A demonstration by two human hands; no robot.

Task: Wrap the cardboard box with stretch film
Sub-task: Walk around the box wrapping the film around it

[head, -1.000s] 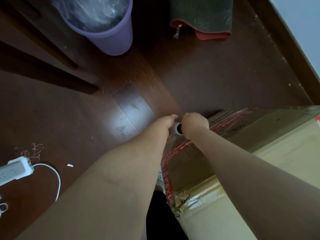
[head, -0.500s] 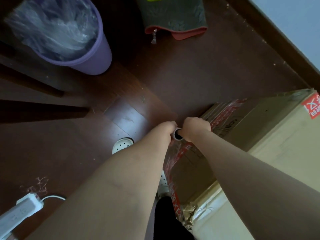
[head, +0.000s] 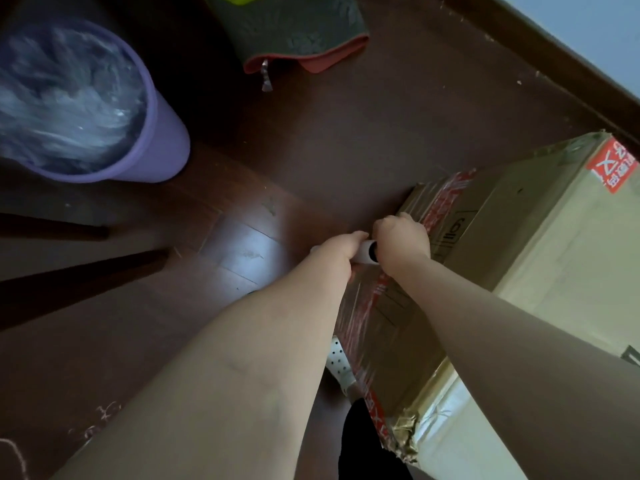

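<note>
1. Dark wood floor (head: 346, 133) fills the view. A baseboard and a pale wall (head: 588, 36) cut across the top right corner.
2. Cardboard box (head: 540, 258) stands on the floor at right, seen from above. Its top is pale, its near corner is crumpled and taped, and a red label (head: 614, 166) sits at its far corner.
3. Purple bin (head: 169, 143) stands top left, lined with a clear bag and well apart from the box.
4. Dark green mat (head: 298, 26) with a red edge lies at top centre.
5. Stretch film (head: 374, 327) lies shiny and wrinkled over the box's left side, with red printed tape showing through it.
6. Left hand (head: 337, 251) is clenched round one end of the film roll (head: 365, 254). Right hand (head: 401, 240) grasps the other end, knuckles up.
7. The roll is held low, just beside the box's far left edge. Its hollow core end shows next to the right hand.
8. A white perforated shoe (head: 337, 362) shows between the forearms, close against the box's foot.
</note>
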